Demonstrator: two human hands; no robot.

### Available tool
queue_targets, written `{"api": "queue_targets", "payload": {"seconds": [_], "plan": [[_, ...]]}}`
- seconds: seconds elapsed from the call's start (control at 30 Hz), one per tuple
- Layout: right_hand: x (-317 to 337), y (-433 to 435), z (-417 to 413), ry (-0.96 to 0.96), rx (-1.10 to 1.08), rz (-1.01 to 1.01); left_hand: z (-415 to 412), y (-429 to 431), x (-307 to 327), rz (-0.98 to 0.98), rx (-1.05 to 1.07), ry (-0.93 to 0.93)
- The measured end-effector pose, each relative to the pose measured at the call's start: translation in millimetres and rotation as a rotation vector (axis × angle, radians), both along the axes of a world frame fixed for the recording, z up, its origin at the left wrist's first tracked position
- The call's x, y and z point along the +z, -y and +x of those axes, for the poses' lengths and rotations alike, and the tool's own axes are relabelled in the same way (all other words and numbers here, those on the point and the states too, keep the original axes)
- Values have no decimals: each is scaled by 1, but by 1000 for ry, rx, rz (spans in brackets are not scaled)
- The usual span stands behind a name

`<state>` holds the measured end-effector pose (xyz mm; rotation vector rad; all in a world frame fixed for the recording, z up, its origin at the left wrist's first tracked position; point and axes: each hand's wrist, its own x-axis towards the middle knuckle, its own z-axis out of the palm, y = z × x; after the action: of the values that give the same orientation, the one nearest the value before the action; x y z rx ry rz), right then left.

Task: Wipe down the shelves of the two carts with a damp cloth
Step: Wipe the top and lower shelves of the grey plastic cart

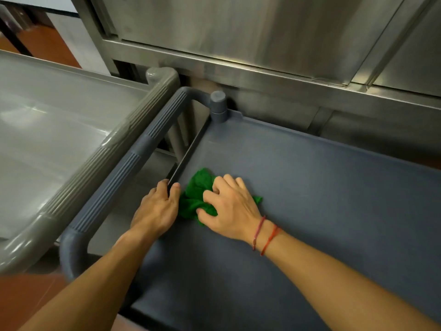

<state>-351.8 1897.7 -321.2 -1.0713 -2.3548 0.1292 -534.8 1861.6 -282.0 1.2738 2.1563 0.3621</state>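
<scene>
A crumpled green cloth lies on the top shelf of the blue-grey cart, close to the shelf's left rim. My right hand presses down on the cloth with its fingers curled into the fabric. My left hand grips the raised left edge of that shelf, thumb inside and fingers outside. To the left stands the second cart, light grey, with its top shelf bare.
The blue-grey cart's ribbed handle runs just left of my left hand, beside the grey cart's handle. A stainless steel cabinet stands right behind both carts. Orange-brown floor shows at the lower left.
</scene>
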Motion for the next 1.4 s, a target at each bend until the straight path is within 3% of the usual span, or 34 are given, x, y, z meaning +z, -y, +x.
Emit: {"api": "queue_targets", "payload": {"seconds": [0.1, 0.37, 0.5, 0.63, 0.8, 0.97, 1.13, 1.23, 1.4], "plan": [[-3, -46, 4, 46, -58, 49, 0, 3, -4, 57, 4, -2], [1, -172, 36, 114, -456, 0, -3, 3, -11, 76, -43, -36], [3, -178, 39, 90, -467, -98, -3, 1, -13, 75, -44, -60], [9, -118, 18, 93, -368, -119, -1, 2, -11, 73, -45, -93], [7, -4, 4, 10, 16, -100, 4, 1, -8, 57, -18, -145], [0, -28, 22, 34, 177, 31, 4, 2, -9, 57, -29, -155], [2, -123, 64, 172, -148, 75, 2, 0, -9, 56, -49, -149], [11, -162, 97, 216, -355, 3, 3, 0, -9, 56, -58, -154], [9, -158, 103, 242, -362, -33, 5, 1, -8, 42, -45, -202]]}}
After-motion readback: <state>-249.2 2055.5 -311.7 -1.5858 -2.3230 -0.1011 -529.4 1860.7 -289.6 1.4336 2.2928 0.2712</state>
